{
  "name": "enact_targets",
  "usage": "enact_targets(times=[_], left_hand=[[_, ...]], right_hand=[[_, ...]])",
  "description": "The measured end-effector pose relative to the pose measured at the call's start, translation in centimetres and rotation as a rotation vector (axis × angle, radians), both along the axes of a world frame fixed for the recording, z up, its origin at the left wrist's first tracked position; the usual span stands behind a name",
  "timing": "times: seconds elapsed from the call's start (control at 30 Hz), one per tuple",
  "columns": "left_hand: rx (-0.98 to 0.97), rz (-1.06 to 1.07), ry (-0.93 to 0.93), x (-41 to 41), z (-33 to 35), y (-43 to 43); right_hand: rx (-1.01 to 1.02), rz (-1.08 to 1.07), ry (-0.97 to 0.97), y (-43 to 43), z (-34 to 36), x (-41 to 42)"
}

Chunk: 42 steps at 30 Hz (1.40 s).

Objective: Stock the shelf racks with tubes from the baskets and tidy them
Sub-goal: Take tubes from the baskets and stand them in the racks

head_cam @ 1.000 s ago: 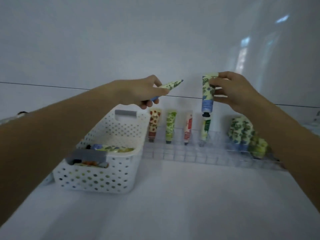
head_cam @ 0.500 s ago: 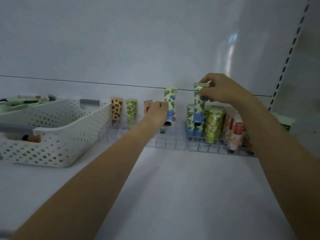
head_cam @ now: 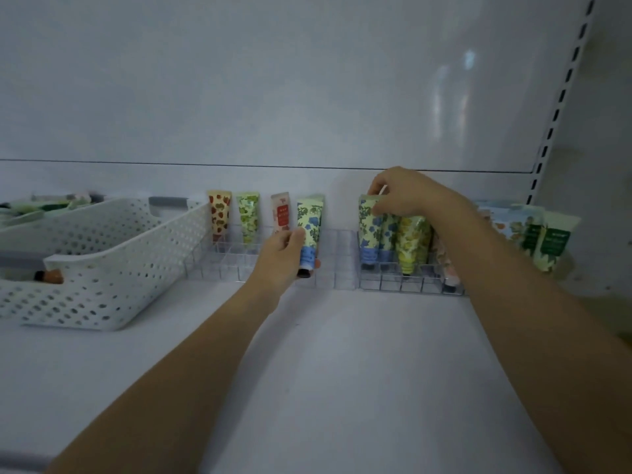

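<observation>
My left hand (head_cam: pixel 284 254) grips a blue-flowered tube (head_cam: pixel 310 230) near its black cap, holding it upright, cap down, over the left clear rack (head_cam: pixel 273 268). My right hand (head_cam: pixel 407 196) pinches the top edge of another blue-flowered tube (head_cam: pixel 370 230), which stands cap down in the right clear rack (head_cam: pixel 410 283) next to several tubes. In the left rack stand a strawberry tube (head_cam: pixel 219 215), a green tube (head_cam: pixel 248 215) and a red-label tube (head_cam: pixel 280 210).
A white perforated basket (head_cam: pixel 113 268) with a tube inside stands at the left on the shelf. A second basket (head_cam: pixel 20 213) sits behind it. Green-label tubes (head_cam: pixel 547 241) stand at the far right. A slotted shelf upright (head_cam: pixel 561 94) rises at the right.
Both hands have lowered their tubes toward the racks. The right hand's tube now stands in the right rack. The view has shifted slightly, with the basket further left.
</observation>
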<state>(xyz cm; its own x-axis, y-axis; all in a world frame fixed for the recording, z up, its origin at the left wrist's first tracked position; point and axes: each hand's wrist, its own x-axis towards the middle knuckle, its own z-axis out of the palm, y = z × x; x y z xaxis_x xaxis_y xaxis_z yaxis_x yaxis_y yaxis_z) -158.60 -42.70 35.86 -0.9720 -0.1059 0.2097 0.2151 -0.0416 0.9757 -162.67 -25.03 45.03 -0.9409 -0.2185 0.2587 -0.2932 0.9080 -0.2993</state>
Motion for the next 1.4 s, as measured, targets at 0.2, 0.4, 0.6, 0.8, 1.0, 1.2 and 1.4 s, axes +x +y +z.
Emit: enact_targets(times=[0.2, 0.4, 0.6, 0.8, 1.0, 1.2, 1.4], left_hand=[[-0.02, -0.028, 0.0, 0.5, -0.1, 0.0], [-0.158, -0.103, 0.091, 0.7, -0.3, 0.3], [-0.335, -0.113, 0.169, 0.4, -0.5, 0.4], [-1.083, 0.063, 0.358, 0.2, -2.2, -0.8], [-1.252, 0.048, 0.268, -0.2, -2.9, -1.0], [-1.245, 0.039, 0.264, -0.3, -2.8, -0.9], [-1.25, 0.034, 0.263, -0.3, -2.8, -1.0]], right_hand=[[-0.033, 0.03, 0.224, -0.7, 0.2, 0.4], [-0.173, 0.228, 0.112, -3.1, 0.1, 1.3], [-0.23, 0.295, -0.059, -2.4, 0.7, 1.8], [-0.138, 0.198, 0.037, 0.8, 2.9, 1.8], [-0.047, 0.082, 0.004, 2.5, 2.5, 1.1], [-0.038, 0.082, -0.015, 2.7, 2.5, 1.1], [-0.015, 0.094, -0.029, 2.7, 2.8, 1.5]])
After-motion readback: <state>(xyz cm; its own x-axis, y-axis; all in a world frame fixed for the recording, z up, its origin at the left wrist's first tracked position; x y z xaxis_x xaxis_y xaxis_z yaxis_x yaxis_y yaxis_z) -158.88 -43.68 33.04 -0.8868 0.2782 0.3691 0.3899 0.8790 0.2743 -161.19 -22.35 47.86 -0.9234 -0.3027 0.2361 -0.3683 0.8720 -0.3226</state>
